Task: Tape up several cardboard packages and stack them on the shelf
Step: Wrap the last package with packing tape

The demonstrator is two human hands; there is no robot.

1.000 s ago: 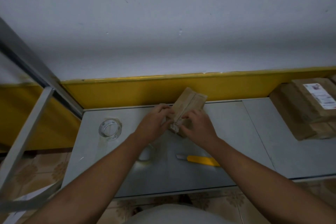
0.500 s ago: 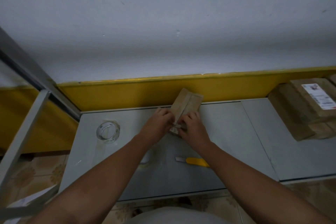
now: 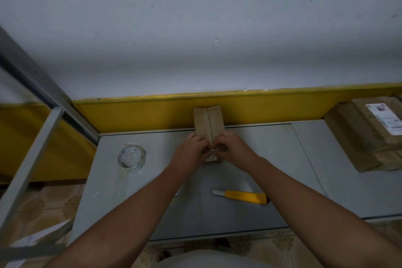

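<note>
A small brown cardboard package (image 3: 208, 122) lies lengthwise on the grey table (image 3: 250, 213), its far end toward the yellow wall band, a seam running down its top. My left hand (image 3: 191, 150) and my right hand (image 3: 232, 148) meet at its near end, fingers curled and pinching the package edge where a glint of clear tape shows. A roll of clear tape (image 3: 131, 156) lies flat on the table to the left. A yellow utility knife (image 3: 243, 196) lies between my forearms near the front edge.
A stack of brown packages (image 3: 367, 135) with a white label sits at the table's right end. A grey metal shelf frame (image 3: 34, 128) stands at the left. Tiled floor shows below the table's front edge.
The package has turned from a slant to point straight away from me. Both hands have drawn closer together at its near end.
</note>
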